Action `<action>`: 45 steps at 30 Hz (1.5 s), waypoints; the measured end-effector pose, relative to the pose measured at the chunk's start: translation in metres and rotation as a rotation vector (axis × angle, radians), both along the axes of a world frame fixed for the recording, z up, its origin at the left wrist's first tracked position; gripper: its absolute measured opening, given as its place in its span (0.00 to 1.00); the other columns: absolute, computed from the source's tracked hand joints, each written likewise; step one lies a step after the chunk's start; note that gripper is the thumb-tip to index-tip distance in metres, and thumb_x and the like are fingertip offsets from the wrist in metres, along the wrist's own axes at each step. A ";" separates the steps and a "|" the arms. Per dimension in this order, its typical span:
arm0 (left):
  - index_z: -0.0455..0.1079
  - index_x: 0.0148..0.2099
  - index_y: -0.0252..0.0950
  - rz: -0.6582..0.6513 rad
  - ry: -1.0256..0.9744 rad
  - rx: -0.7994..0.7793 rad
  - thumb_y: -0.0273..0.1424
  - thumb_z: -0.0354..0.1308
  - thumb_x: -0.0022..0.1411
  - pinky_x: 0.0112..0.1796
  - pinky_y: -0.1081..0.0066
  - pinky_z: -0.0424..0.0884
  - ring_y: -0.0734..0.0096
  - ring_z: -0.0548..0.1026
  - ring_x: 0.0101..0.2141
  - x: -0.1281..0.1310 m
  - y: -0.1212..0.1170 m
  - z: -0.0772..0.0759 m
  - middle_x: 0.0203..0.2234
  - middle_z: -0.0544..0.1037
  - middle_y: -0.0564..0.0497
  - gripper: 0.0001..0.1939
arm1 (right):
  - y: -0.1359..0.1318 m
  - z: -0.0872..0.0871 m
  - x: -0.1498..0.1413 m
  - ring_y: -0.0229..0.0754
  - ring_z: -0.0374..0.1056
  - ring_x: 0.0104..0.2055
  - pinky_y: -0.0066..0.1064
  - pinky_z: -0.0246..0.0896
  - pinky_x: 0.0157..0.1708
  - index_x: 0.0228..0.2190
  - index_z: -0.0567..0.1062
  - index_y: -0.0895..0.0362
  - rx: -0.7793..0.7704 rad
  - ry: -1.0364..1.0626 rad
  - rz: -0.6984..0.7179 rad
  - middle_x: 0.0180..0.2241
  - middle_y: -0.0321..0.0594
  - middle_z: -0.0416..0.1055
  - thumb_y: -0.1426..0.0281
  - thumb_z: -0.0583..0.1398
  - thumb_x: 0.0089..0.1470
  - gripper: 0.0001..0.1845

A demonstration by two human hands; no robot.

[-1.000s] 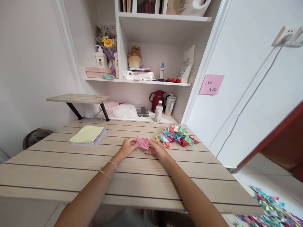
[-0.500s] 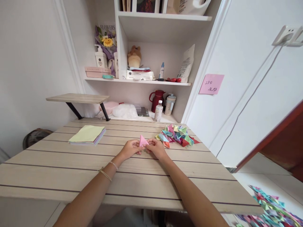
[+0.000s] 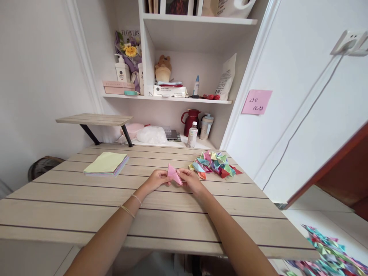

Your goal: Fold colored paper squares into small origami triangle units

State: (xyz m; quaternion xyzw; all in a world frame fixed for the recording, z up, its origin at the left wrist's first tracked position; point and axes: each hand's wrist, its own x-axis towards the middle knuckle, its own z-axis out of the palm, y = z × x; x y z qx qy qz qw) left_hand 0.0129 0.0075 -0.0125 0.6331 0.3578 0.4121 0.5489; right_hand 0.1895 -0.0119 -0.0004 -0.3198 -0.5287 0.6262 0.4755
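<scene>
A small pink folded paper piece (image 3: 173,174) stands as a pointed triangle over the middle of the wooden table (image 3: 86,207). My left hand (image 3: 156,180) pinches its left side and my right hand (image 3: 191,181) pinches its right side, both with fingers closed on it. Just beyond my right hand lies a heap of several folded paper pieces (image 3: 214,165) in pink, green, blue and red. A stack of flat coloured paper sheets (image 3: 106,164), pale yellow on top, lies at the left of the table.
A white shelf unit behind the table holds a red jug (image 3: 191,120), a small bottle (image 3: 192,135), a clear bag (image 3: 151,135) and other items. A low wooden riser (image 3: 94,119) stands at the back left. More folded pieces (image 3: 327,253) lie at the lower right. A pink note (image 3: 256,102) sticks to the wall.
The pink paper went from a wider, spread shape to a narrow upright triangle as both hands drew together on it. The hands stayed in the same spot.
</scene>
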 end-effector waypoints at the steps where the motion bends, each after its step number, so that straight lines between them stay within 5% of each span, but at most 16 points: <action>1: 0.73 0.31 0.28 -0.010 -0.007 -0.009 0.35 0.64 0.43 0.26 0.73 0.67 0.75 0.70 0.21 0.000 0.000 0.001 0.21 0.74 0.48 0.15 | 0.000 0.000 0.000 0.33 0.60 0.20 0.25 0.56 0.21 0.30 0.74 0.59 -0.006 0.013 0.012 0.18 0.33 0.66 0.56 0.63 0.38 0.20; 15: 0.73 0.34 0.28 -0.110 -0.032 -0.090 0.35 0.62 0.46 0.29 0.73 0.66 0.76 0.70 0.22 -0.002 -0.006 0.007 0.21 0.74 0.48 0.15 | -0.002 0.011 0.004 0.32 0.60 0.19 0.24 0.56 0.20 0.33 0.74 0.59 0.136 -0.136 -0.111 0.19 0.34 0.68 0.63 0.61 0.40 0.17; 23: 0.71 0.40 0.29 -0.150 -0.040 -0.114 0.34 0.63 0.46 0.30 0.72 0.69 0.76 0.71 0.23 -0.001 -0.006 0.007 0.26 0.76 0.47 0.18 | -0.007 0.009 0.005 0.33 0.62 0.18 0.23 0.57 0.19 0.34 0.72 0.58 0.289 -0.376 -0.004 0.18 0.31 0.67 0.70 0.56 0.42 0.14; 30: 0.66 0.39 0.31 -0.035 -0.115 -0.228 0.34 0.63 0.46 0.29 0.71 0.71 0.74 0.74 0.23 -0.001 -0.005 0.004 0.22 0.75 0.49 0.19 | -0.007 0.005 0.001 0.35 0.60 0.20 0.23 0.53 0.20 0.23 0.74 0.57 0.519 -0.487 -0.219 0.18 0.33 0.67 0.72 0.52 0.44 0.11; 40: 0.65 0.39 0.31 -0.010 -0.210 -0.175 0.31 0.65 0.43 0.36 0.64 0.72 0.67 0.76 0.30 0.004 -0.009 0.010 0.29 0.76 0.46 0.20 | 0.004 -0.006 0.003 0.39 0.65 0.22 0.29 0.59 0.23 0.33 0.77 0.55 0.419 -0.495 -0.478 0.27 0.38 0.75 0.73 0.54 0.41 0.17; 45: 0.68 0.37 0.29 0.119 -0.237 -0.122 0.31 0.65 0.42 0.38 0.63 0.72 0.66 0.76 0.32 0.005 -0.005 0.009 0.30 0.77 0.44 0.19 | 0.002 0.001 0.005 0.40 0.69 0.26 0.34 0.65 0.28 0.44 0.72 0.57 0.263 -0.274 -0.199 0.29 0.39 0.74 0.68 0.58 0.42 0.23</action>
